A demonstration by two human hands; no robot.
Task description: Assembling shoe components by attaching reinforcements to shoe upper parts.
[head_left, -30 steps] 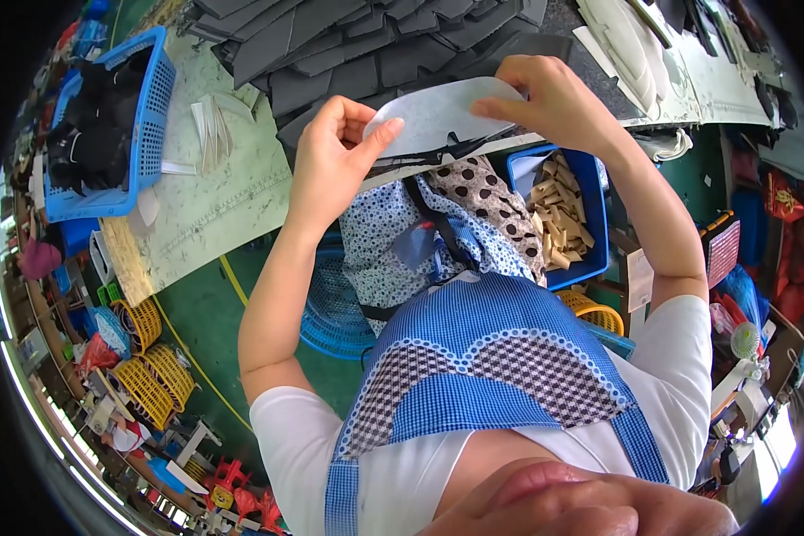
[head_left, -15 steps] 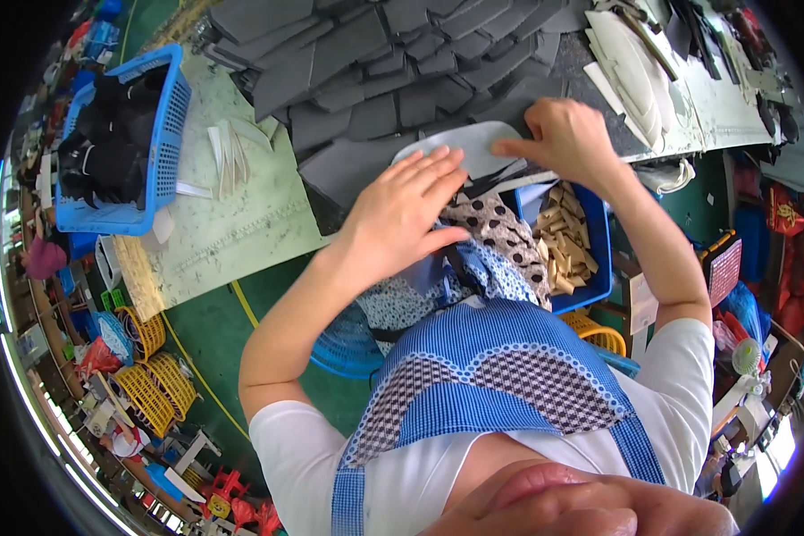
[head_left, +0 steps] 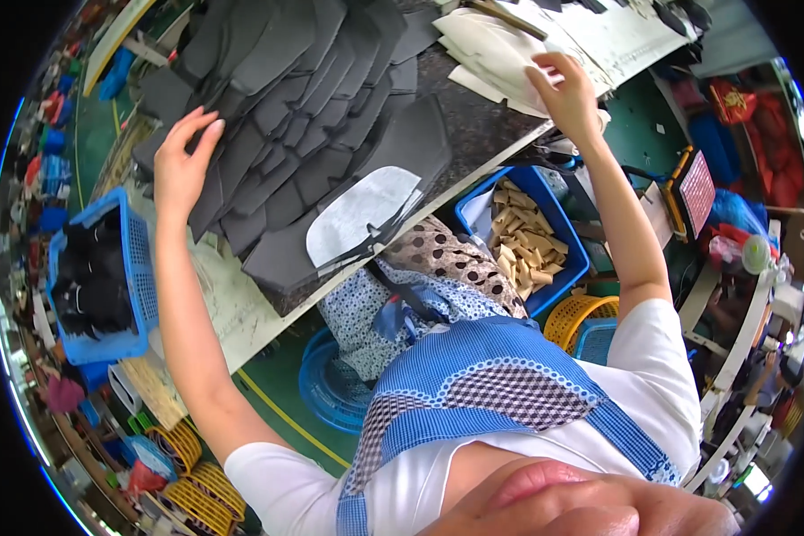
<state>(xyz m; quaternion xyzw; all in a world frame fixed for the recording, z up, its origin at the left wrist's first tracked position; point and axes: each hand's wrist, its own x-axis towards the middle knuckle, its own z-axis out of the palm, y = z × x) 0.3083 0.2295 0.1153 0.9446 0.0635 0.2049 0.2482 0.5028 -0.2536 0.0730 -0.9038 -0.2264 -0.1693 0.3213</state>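
Observation:
On the table in front of me lies a white, rounded flat piece (head_left: 362,214) on top of a dark grey one, near the table's front edge. Neither hand touches it. My left hand (head_left: 183,165) is at the left side of a spread of overlapping dark grey cut pieces (head_left: 304,107), its fingers bent and the thumb apart from them; whether it touches a piece I cannot tell. Over the stack of off-white cut pieces (head_left: 487,49) at the back right hovers my right hand (head_left: 567,98), fingers curved and apart, with nothing seen in it.
A blue bin (head_left: 572,268) of small tan pieces stands below the table's front edge. To the left is a blue basket (head_left: 143,277) holding black items. A tool with a wooden handle (head_left: 509,18) lies by the off-white stack. Yellow baskets (head_left: 576,322) sit lower down.
Both hands have left the white piece, which now lies uncovered. My left hand moved left to the grey pieces; my right hand moved right to the off-white stack. The view has turned.

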